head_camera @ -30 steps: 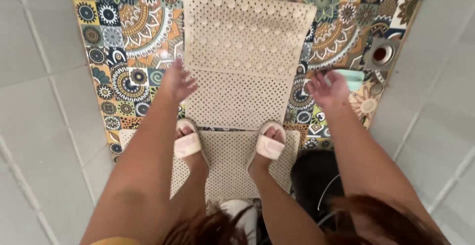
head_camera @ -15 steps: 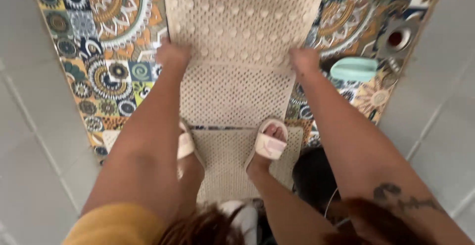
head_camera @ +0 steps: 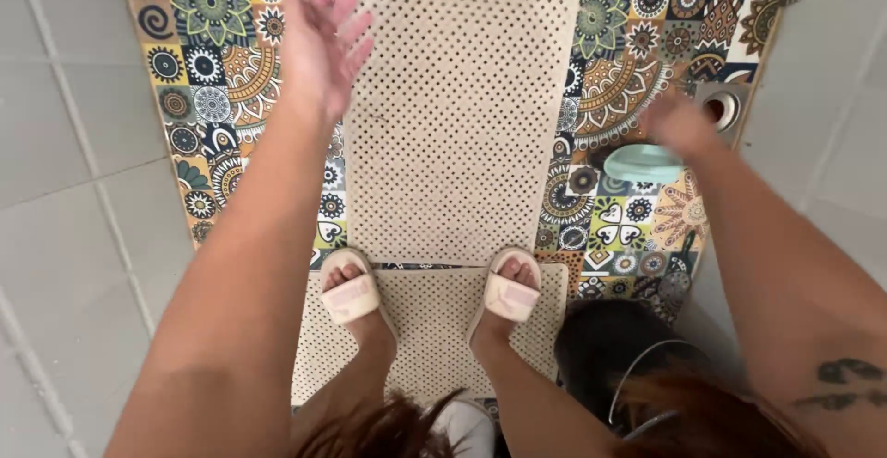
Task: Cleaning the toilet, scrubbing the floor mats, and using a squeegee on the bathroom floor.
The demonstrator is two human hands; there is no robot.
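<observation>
A long beige perforated mat (head_camera: 462, 116) lies flat on the patterned floor tiles (head_camera: 212, 51), reaching away from me. My left hand (head_camera: 319, 47) is lifted over the mat's left edge, fingers spread, holding nothing. My right hand (head_camera: 679, 125) is blurred to the right of the mat, just above a pale teal oval object (head_camera: 637, 164); I cannot tell whether it touches it. My feet in pale slippers (head_camera: 349, 293) stand on a second beige perforated mat (head_camera: 425, 329) at the near end.
A square metal floor drain (head_camera: 725, 105) sits at the right edge of the patterned floor. A black bucket (head_camera: 601, 347) with a wire handle stands by my right foot. Grey tiled walls (head_camera: 65, 190) close in both sides.
The far half of the long mat, folded over and gripped by both hands before, now lies unfolded and flat. Both hands have let go; the left rose, the right swung right toward the teal object.
</observation>
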